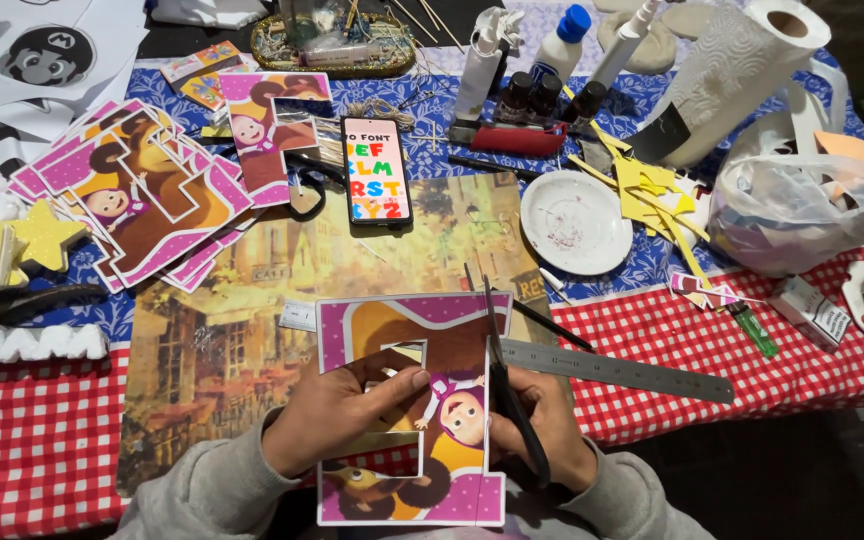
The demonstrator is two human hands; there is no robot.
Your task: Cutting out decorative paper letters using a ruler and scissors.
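My left hand (337, 410) grips a pink printed card sheet (402, 340) with a cartoon girl and bear, thumb on top near a cut-out notch. My right hand (542, 425) holds black scissors (500, 365), blades pointing away along the sheet's right edge. Both hands hover low over a board with a painted street scene (252, 300).
A metal ruler (617, 370) lies just right of the scissors. A stack of pink printed cut-outs (142, 190) sits at the left, a phone (376, 170) and white plate (576, 222) beyond, and bottles (527, 95), a paper towel roll (732, 70) and a plastic bag (802, 200) at the back right.
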